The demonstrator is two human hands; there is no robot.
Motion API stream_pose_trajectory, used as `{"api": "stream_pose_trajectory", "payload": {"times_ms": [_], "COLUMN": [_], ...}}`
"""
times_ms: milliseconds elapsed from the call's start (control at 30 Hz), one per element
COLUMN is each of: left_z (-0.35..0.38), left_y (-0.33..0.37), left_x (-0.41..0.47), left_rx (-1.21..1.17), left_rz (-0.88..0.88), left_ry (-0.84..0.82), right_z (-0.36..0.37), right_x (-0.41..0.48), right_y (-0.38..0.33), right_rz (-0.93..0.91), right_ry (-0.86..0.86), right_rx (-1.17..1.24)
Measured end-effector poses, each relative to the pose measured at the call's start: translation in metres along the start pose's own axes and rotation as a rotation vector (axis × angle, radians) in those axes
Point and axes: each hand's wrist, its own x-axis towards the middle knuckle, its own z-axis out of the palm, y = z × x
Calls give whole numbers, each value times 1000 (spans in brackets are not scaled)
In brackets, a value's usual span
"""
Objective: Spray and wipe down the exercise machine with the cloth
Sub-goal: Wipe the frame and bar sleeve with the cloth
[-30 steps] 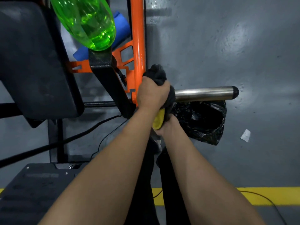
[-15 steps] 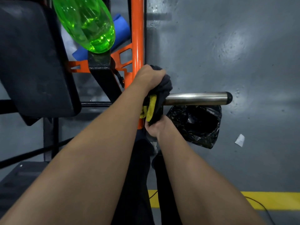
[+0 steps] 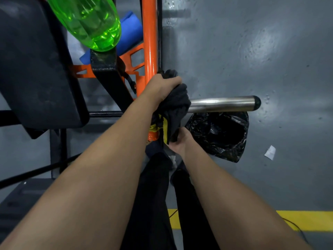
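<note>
Sitting higher in the head view than a second ago: left hand (image 3: 162,86), then level with the steel bar (image 3: 221,104), now above it on the orange post (image 3: 149,42); shifting little over the last half second. Hanging longer than a second ago: cloth (image 3: 177,107), with more of its yellow trim showing.

Left hand: curling round the upper bunch of the cloth, pressing it against the orange post just above the joint with the steel bar. Right hand (image 3: 180,144): gripping the lower end of the cloth below the bar, fingers folding round the fabric, beside the foot of the post. Cloth: dark grey with yellow trim, stretching between both hands, draping over the inner end of the steel bar and hiding the joint.

Steel bar: projecting rightward from the post, ending in a black cap, gleaming along its top. Green spray bottle (image 3: 86,20): showing tilted at top left, lower end just above a black bracket (image 3: 103,64), well apart from both hands. Black pad (image 3: 36,60): filling the left edge. Blue roll (image 3: 129,33): lying behind the bottle, beside the post. Black bin bag (image 3: 221,134): sitting open on the grey floor (image 3: 252,51) under the bar. White paper scrap (image 3: 270,152): lying right of the bag. Yellow line (image 3: 302,220): running along the floor at bottom right.
</note>
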Motion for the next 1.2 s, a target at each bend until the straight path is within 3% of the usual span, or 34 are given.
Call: {"api": "stream_pose_trajectory", "payload": {"times_ms": [100, 167, 267, 367, 500, 600, 667, 733, 800, 867, 1000, 1100, 1200], "left_z": [3, 5, 9, 8, -8, -19, -20, -21, -18, -14, -5, 6, 19], "left_y": [-2, -11, -20, -31, -33, -27, -13, 0, 5, -4, -39, -60, -66], "left_x": [-4, -5, -23, -31, -26, -29, -30, -25, -21, -16, -21, -30, -41], "left_rx": [-60, -59, 13, 185, 297, 197, 44, -80, -98, 41, 74, 194, -110], "left_rz": [10, 43, 80, 102, 115, 166, 217, 271, 273, 259, 230, 360, 445], "left_ry": [69, 131, 219, 377, 471, 497, 534, 551, 504, 445, 356, 396, 458], "right_z": [-6, -9, -2, 15, 28, 19, 18, 30, 46, 65, 104, 114, 96], "right_x": [-15, -32, -57, -88, -121, -133, -129, -116, -99, -91, -90, -88, -77], "right_y": [-11, -22, -41, -53, -51, -46, -45, -53, -73, -91, -97, -83, -72], "right_rz": [8, -64, -463, -849, -923, -1006, -1200, -1338, -1386, -1385, -1179, -1108, -1113], "right_ry": [51, 107, 185, 131, -160, -390, -426, -423, -348, -179, 32, -54, -107], "right_rx": [-271, -664, -1112, -1113, -930, -1072, -1286, -1308, -1268, -1394, -1638, -1646, -1570]}}
